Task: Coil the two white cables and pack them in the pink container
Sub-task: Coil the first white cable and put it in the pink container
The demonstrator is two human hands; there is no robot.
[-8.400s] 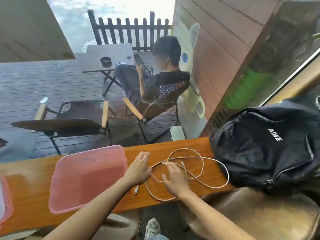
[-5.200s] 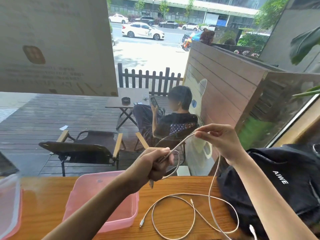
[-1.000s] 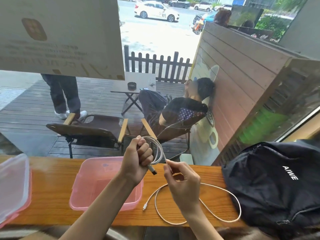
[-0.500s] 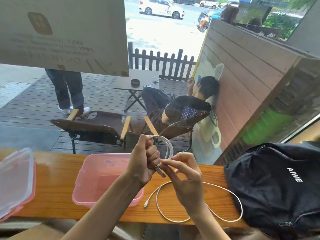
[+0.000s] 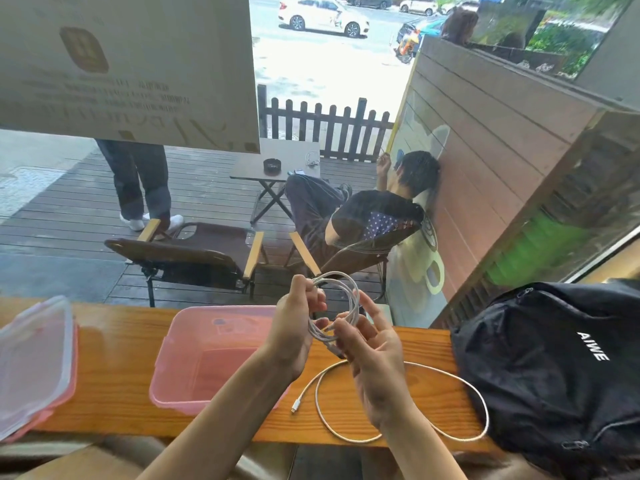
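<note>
While left hand (image 5: 298,327) clasps coiled cable (image 5: 334,308) | second cable (image 5: 398,403) loose on counter (image 5: 114,358)

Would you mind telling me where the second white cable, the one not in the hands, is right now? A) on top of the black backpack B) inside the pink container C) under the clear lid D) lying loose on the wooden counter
D: the second white cable lies in a loose loop on the wooden counter, between the pink container and the black backpack.
</note>
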